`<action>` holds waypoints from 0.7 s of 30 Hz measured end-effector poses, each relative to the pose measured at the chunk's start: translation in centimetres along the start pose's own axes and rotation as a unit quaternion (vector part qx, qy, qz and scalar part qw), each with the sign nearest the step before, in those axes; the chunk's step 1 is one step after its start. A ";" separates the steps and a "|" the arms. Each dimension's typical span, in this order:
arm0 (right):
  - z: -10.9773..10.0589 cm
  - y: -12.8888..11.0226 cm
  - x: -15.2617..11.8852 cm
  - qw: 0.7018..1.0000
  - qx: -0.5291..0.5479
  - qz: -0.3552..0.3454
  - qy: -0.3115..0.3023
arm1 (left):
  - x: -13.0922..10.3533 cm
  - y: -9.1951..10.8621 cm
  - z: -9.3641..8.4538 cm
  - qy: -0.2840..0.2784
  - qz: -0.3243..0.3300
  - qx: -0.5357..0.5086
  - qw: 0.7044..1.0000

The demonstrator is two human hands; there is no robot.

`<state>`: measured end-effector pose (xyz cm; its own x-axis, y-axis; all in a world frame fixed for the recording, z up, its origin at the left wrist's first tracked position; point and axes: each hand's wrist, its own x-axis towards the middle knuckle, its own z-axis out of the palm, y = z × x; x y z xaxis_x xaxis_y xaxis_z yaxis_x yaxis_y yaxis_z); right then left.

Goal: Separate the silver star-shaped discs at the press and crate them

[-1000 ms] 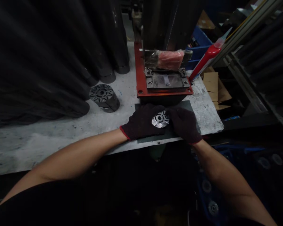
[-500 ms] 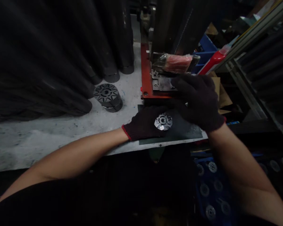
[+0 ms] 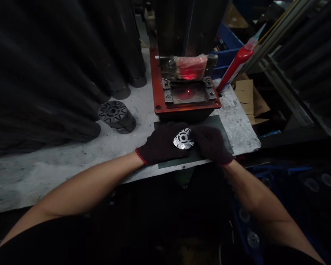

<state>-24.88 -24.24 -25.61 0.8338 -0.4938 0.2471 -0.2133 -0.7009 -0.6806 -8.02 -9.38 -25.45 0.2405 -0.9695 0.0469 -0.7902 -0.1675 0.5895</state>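
My left hand (image 3: 164,143), in a dark knitted glove with red cuff, wraps round a slotted metal core (image 3: 183,139). The core's bright round end, cut with zigzag slots and a centre hole, faces up. My right hand (image 3: 211,143), gloved alike, has its fingers curled together at the core's right rim. Fingertips overlap that rim; whatever they pinch is hidden. Both hands are over a dark green mat (image 3: 220,127). Just beyond stands a red-based machine (image 3: 158,84) with a metal fixture (image 3: 188,96), where a small red light spot shows.
A taller slotted core (image 3: 117,117) stands at left near long dark cylinders (image 3: 85,132). At right are a red bottle (image 3: 235,64) with a pointed nozzle, a blue bin (image 3: 226,40) and cardboard (image 3: 244,92). Round discs (image 3: 253,239) sit low at right.
My right hand has come back from the machine's fixture to the core's right side, uncovering the fixture and red light spot. My left hand keeps its hold. The view has shifted slightly.
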 end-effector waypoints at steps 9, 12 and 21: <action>-2.8 -1.4 0.0 0.958 -0.178 -0.173 -0.141 | -0.1 -0.1 0.0 0.007 0.025 -0.001 1.000; -4.8 -2.0 1.1 0.934 -0.234 -0.233 -0.136 | -0.3 -0.7 0.2 0.019 0.035 -0.032 0.999; -5.9 -2.2 11.8 0.905 -0.242 -0.348 -0.037 | -1.1 0.6 -0.8 0.011 0.032 -0.018 0.999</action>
<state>-17.59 -31.60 -17.12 0.8800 0.1775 0.4406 0.1936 -0.9811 0.0088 -8.30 -8.29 -24.49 0.2033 -0.9738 0.1021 -0.7841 -0.0995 0.6126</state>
